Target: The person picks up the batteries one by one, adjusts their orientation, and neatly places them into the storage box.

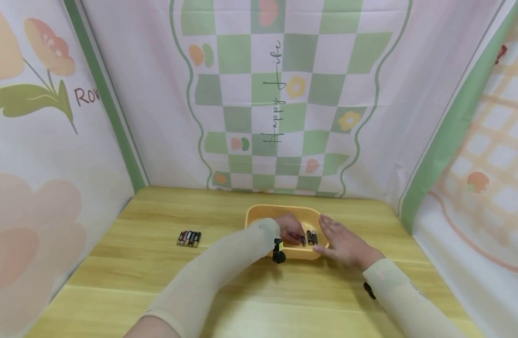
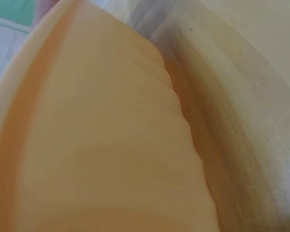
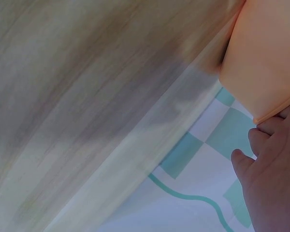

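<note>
My left hand (image 1: 290, 228) reaches down into a yellow plastic basket (image 1: 284, 208) and pinches a dark battery (image 1: 303, 240) low near its floor. Just right of those fingers, two batteries (image 1: 312, 237) lie side by side in the basket. Against the basket's right end rests my right hand (image 1: 345, 243), fingers extended along the rim and thumb at the near corner. The left wrist view is filled by the basket's outer wall (image 2: 106, 116), with the left hand's work hidden. In the right wrist view, the right hand (image 3: 275, 169) touches the basket's rim (image 3: 275, 108).
On the wooden table (image 1: 157, 281), left of the basket, several batteries (image 1: 189, 238) lie in a close row. A printed curtain (image 1: 267, 94) stands behind the table's far edge, with more cloth along both sides.
</note>
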